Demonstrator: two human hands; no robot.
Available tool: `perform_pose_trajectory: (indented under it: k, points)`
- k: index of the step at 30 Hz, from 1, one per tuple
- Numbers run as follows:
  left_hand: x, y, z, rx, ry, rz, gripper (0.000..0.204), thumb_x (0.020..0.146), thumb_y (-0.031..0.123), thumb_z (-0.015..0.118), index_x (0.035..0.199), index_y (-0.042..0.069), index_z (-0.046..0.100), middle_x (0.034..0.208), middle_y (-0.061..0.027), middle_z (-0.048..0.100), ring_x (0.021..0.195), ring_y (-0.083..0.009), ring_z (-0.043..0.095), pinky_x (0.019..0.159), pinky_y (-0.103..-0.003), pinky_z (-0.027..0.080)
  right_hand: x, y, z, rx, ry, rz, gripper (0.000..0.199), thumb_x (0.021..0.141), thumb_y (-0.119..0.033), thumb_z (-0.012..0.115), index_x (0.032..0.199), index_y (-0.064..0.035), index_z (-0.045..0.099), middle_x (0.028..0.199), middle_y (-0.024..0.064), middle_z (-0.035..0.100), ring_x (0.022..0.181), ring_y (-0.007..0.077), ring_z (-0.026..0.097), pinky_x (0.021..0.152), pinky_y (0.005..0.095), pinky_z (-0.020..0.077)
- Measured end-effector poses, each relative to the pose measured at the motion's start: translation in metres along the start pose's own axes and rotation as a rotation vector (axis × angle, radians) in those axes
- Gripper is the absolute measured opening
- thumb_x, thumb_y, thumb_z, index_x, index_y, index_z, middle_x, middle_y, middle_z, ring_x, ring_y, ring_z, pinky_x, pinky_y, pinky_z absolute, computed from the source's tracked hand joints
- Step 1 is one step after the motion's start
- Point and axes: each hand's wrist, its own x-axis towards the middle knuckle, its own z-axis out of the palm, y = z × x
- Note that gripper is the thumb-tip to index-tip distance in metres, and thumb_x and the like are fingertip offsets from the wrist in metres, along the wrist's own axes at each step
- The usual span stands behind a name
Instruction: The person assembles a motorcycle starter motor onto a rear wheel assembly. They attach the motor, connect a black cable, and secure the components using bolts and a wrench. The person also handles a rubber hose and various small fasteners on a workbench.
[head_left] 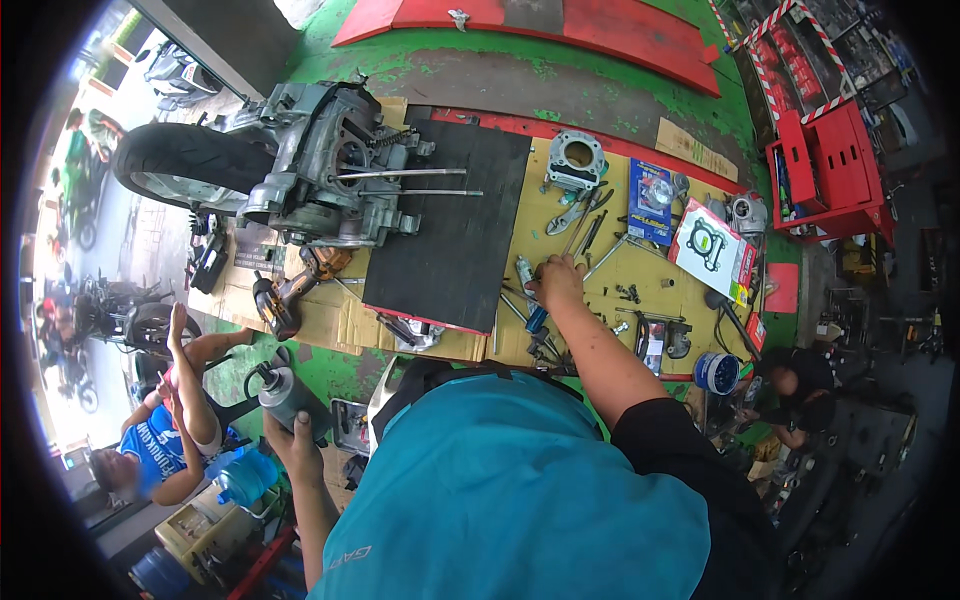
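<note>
My left hand [298, 452] is wrapped round a grey bottle [285, 400] with a black spout, held off the left side of the bench. My right hand [560, 282] is down among the tools, its fingers curled at a small pale tube [524, 268], whose lower end they partly hide. Just below that hand lies a blue-handled screwdriver [538, 318]. Beyond it are pliers [566, 218] and several long bolts. A metal engine cylinder [577, 160] stands at the far side. To the left, a scooter engine [325, 170] with its wheel attached rests beside a black mat [450, 230].
A cordless drill [280, 300] lies left of the mat. Gasket packaging [708, 243], a blue parts pack [650, 200] and a blue-and-white tub [716, 372] are on the right. A red tool cabinet [830, 175] stands beyond. One person sits at left [155, 450]; another is at right [800, 385].
</note>
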Motion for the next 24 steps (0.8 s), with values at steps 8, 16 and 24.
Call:
perform_pose_trajectory:
  k: [8,16,24]
  points:
    - [-0.002,0.007,0.011,-0.058,0.041,-0.061,0.069,0.088,0.043,0.081,0.133,-0.004,0.057,0.115,-0.0083,0.064,0.105,-0.0176,0.059,0.094,-0.034,0.047,-0.003,-0.001,-0.003,-0.012,0.03,-0.005,0.045,0.087,-0.04,0.081,0.124,-0.0165,0.075,0.123,0.0056,0.066,0.128,0.0277,0.053,0.109,0.0493,0.0348]
    - [-0.014,0.004,0.009,-0.078,0.05,-0.091,0.064,0.085,0.037,0.083,0.13,-0.002,0.059,0.111,-0.0071,0.067,0.102,-0.0171,0.062,0.092,-0.034,0.049,-0.007,-0.016,-0.006,0.026,0.16,-0.292,0.059,0.088,-0.022,0.075,0.145,-0.0194,0.059,0.122,0.0101,0.064,0.123,0.031,0.057,0.106,0.0454,0.0427]
    - [-0.017,0.0,0.008,-0.081,0.086,-0.078,0.065,0.085,0.038,0.083,0.13,-0.002,0.059,0.111,-0.0072,0.067,0.101,-0.0168,0.062,0.091,-0.033,0.05,0.006,-0.004,0.0,-0.064,0.128,-0.412,0.046,0.094,-0.021,0.069,0.14,-0.0209,0.066,0.118,0.0096,0.062,0.121,0.0294,0.058,0.103,0.0448,0.0445]
